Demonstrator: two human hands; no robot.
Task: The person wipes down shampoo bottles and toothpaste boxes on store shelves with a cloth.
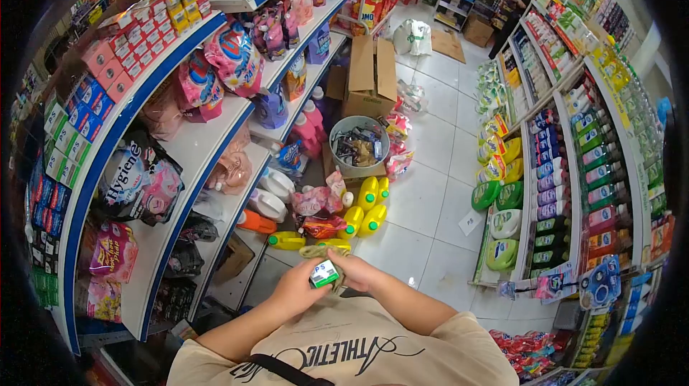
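Note:
My left hand (296,289) and my right hand (357,271) meet close to my chest, both gripping a small green and white box (324,273) between them. A beige shirt with dark lettering fills the bottom of the view. Just beyond my hands, on the white tile floor, lie yellow bottles (364,206) and pink refill pouches (316,201).
Blue-edged shelves (179,149) with detergent bags rise on my left. A rack of bottles (560,170) stands on my right. An open cardboard box (372,77) and a grey bucket (359,143) sit in the aisle ahead. A person stands far down the aisle (511,16).

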